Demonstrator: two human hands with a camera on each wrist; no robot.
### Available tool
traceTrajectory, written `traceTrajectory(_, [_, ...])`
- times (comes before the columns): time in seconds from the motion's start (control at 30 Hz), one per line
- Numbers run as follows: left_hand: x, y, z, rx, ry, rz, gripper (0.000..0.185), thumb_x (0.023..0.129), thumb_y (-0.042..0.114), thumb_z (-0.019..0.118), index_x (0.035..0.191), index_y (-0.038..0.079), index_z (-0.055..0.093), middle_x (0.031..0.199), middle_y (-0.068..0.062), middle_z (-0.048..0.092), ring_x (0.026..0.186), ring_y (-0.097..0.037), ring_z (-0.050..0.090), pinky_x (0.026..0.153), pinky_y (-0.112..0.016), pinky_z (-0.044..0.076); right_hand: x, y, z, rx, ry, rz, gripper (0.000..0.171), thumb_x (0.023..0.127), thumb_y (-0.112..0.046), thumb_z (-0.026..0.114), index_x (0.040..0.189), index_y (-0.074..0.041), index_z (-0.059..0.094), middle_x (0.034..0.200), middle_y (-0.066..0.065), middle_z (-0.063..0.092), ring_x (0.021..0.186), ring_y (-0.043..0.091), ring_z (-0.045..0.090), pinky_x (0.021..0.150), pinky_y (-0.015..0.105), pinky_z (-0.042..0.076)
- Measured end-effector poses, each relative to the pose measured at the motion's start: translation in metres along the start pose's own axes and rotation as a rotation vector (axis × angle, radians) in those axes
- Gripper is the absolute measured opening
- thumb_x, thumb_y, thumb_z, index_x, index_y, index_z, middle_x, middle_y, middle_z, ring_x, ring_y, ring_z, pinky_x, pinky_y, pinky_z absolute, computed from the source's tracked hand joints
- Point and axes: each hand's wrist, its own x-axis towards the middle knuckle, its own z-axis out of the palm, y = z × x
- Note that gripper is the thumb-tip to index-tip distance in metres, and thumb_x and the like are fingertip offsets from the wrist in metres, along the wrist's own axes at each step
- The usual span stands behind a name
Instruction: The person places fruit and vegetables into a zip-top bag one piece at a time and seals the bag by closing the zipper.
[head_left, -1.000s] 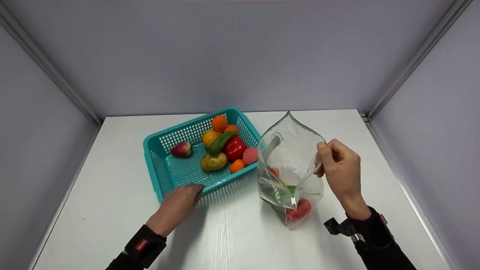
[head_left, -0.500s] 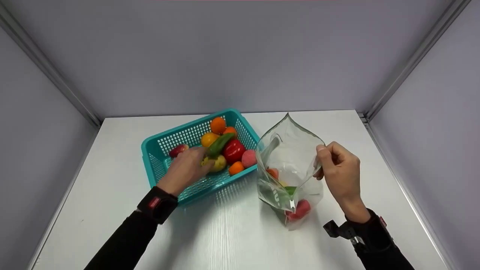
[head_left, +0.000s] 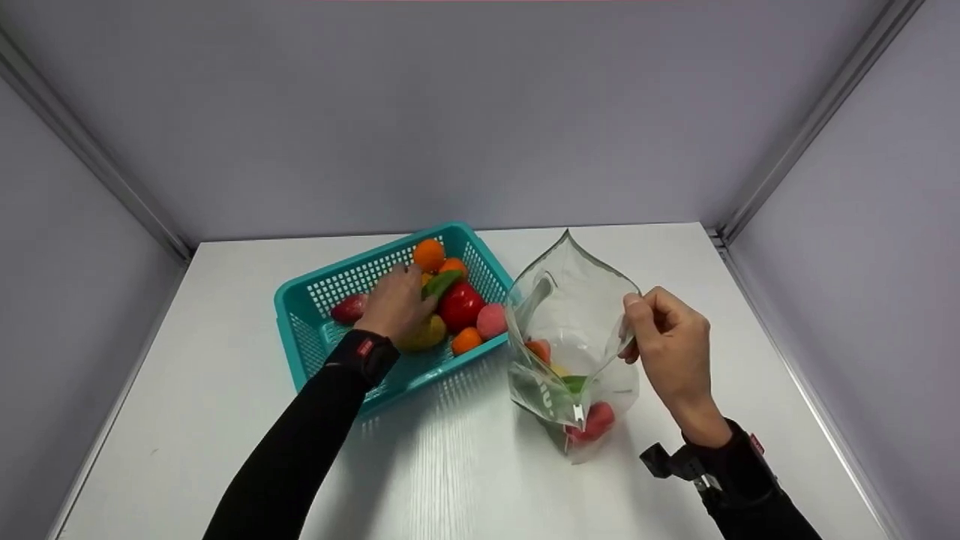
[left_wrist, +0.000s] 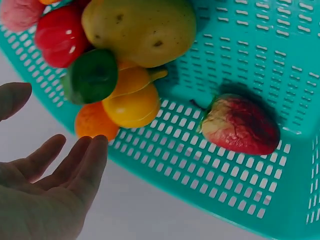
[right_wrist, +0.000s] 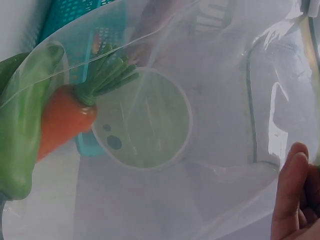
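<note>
Two bare hands, long black sleeves, black wrist strap with small red tag on each wrist, black camera mount clipped to right strap

Table (head_left: 465, 480): bears the basket and the bag.
Basket (head_left: 300, 337): left of the bag, just beside it.
Bag (head_left: 577, 307): stands upright, mouth up; carrot (right_wrist: 62, 120) inside.
Left hand (head_left: 394, 304): over the basket, among the fruit.
Strawberry (left_wrist: 240, 125): in the basket, left of the hand.
Potato (left_wrist: 140, 30): in the basket, beside the pepper (left_wrist: 57, 35).
Right hand (head_left: 667, 349): at the bag's right rim.
</note>
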Motion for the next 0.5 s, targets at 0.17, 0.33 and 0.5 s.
traceTrajectory(0.17, [0.009,-0.001,0.013,0.034,0.015,0.005,0.039,0.1,0.019,0.069,0.126,-0.007,0.058,0.111,-0.023,0.06,0.094,-0.034,0.06,0.088,-0.045,0.057,0.0,-0.001,-0.001,-0.006,0.002,0.0,0.035,0.103,-0.008,0.059,0.07,0.0,0.058,0.059,0.01,0.06,0.043,0.013,0.056,0.043,0.022,0.048])
traceTrajectory(0.33, [0.014,-0.002,0.023,0.042,0.045,-0.002,0.038,0.096,0.016,0.075,0.121,-0.009,0.06,0.112,-0.025,0.063,0.098,-0.037,0.064,0.091,-0.047,0.056,0.0,-0.002,0.0,-0.011,0.001,0.0,0.035,0.103,-0.008,0.06,0.069,0.0,0.058,0.057,0.006,0.058,0.042,0.014,0.056,0.043,0.022,0.048])
traceTrajectory(0.5, [0.015,-0.003,0.027,0.037,0.087,0.03,0.023,0.093,0.007,0.075,0.109,-0.007,0.065,0.106,-0.024,0.066,0.097,-0.039,0.067,0.088,-0.049,0.057,0.001,-0.002,0.0,-0.002,0.0,0.003,0.035,0.103,-0.008,0.06,0.069,0.0,0.057,0.057,0.005,0.057,0.042,0.014,0.055,0.042,0.022,0.048])
